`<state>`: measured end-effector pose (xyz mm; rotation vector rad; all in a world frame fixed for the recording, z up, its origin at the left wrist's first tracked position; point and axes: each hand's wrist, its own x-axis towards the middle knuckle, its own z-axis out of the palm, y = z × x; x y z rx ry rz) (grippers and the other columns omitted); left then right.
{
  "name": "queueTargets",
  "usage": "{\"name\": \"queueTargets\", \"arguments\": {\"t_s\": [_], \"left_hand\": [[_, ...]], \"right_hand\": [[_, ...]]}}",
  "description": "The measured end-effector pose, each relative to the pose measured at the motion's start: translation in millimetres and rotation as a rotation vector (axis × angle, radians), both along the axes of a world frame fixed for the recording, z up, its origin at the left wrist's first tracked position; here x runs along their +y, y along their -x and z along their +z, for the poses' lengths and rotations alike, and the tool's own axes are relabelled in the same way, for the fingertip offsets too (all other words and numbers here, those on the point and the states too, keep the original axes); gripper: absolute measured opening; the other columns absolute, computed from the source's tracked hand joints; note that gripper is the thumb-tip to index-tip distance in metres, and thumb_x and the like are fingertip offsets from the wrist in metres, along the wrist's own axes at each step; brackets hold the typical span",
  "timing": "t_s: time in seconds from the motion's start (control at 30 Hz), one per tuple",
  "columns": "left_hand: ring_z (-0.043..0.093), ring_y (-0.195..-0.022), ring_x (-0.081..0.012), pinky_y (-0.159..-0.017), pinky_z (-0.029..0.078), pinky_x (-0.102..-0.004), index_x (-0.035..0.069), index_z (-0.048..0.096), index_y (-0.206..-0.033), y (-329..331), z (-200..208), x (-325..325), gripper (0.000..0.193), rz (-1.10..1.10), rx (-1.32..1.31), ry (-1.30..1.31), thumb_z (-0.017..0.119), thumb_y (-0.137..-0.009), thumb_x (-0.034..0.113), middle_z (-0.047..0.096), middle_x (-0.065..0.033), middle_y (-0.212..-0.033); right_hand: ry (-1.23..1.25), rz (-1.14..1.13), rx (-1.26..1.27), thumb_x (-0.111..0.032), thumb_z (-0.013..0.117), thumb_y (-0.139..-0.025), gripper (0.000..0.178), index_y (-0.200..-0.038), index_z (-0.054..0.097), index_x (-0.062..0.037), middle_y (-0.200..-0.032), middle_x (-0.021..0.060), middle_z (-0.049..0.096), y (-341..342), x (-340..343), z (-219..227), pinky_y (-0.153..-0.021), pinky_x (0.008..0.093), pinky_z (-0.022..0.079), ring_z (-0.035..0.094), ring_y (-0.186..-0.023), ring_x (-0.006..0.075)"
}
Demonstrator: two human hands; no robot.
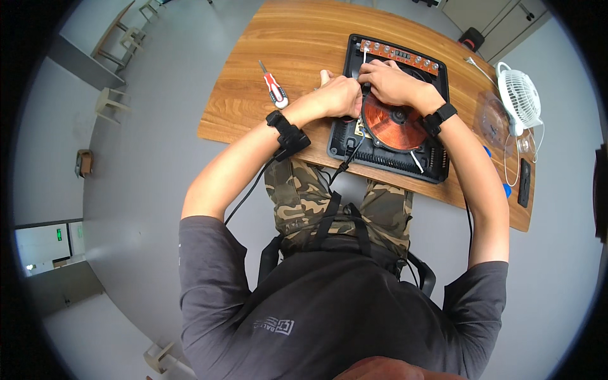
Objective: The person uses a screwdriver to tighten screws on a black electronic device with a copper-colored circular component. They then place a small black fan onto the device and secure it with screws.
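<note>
An opened induction cooker (432, 153) lies on the wooden table in front of me, its black plastic shell holding a round copper coil (387, 126). An orange control board (415, 58) runs along the shell's far end. My left hand (342, 97) is closed at the coil's left edge, fingers curled inward. Just right of it, my right hand (391, 82) bends over the upper part of the coil with its fingers drawn together. The fingertips of both hands nearly meet over a small dark part, and what they grip there is hidden.
A red and white screwdriver (273, 87) lies left of the cooker on the wooden table (244, 76). At the right stand a small white fan (520, 96) with its cord and a clear plastic tray (493, 117). A black bar-shaped object (524, 182) lies near the right edge.
</note>
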<state>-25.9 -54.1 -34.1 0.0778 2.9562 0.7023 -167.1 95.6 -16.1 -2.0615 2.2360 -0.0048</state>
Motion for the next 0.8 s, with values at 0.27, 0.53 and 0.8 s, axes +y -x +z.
{"name": "queueTargets", "arguments": {"t_s": [0.27,0.53,0.8], "left_hand": [[0.072,-0.079,-0.0222,-0.083,0.032,-0.0455,0.013,0.077,-0.075,1,0,-1,0.009,-0.014,0.024,-0.04,0.082,-0.073,0.021,0.075,-0.0062,-0.075],[0.073,-0.08,-0.027,-0.082,0.032,-0.047,0.013,0.077,-0.075,5,2,8,0.013,0.01,-0.022,0.087,0.085,-0.07,0.021,0.074,-0.0093,-0.076],[0.073,-0.083,-0.0252,-0.083,0.031,-0.0473,0.015,0.078,-0.078,3,-6,6,0.009,0.03,-0.014,0.059,0.083,-0.073,0.019,0.075,-0.0073,-0.078]], "right_hand": [[0.007,-0.003,0.003,-0.007,0.058,-0.091,0.04,-0.129,0.069,-0.0084,-0.127,0.0071,0.061,2,1,-3,-0.107,0.05,0.042,0.053,-0.128,0.0293],[0.013,0.014,-0.002,-0.006,0.059,-0.089,0.04,-0.128,0.069,-0.0058,-0.126,0.0082,0.061,6,0,-5,-0.104,0.0507,0.045,0.054,-0.126,0.0305],[0.034,0.038,-0.003,-0.005,0.06,-0.089,0.039,-0.127,0.069,-0.0057,-0.122,0.0087,0.062,6,-1,-7,-0.101,0.0492,0.048,0.056,-0.122,0.0308]]}}
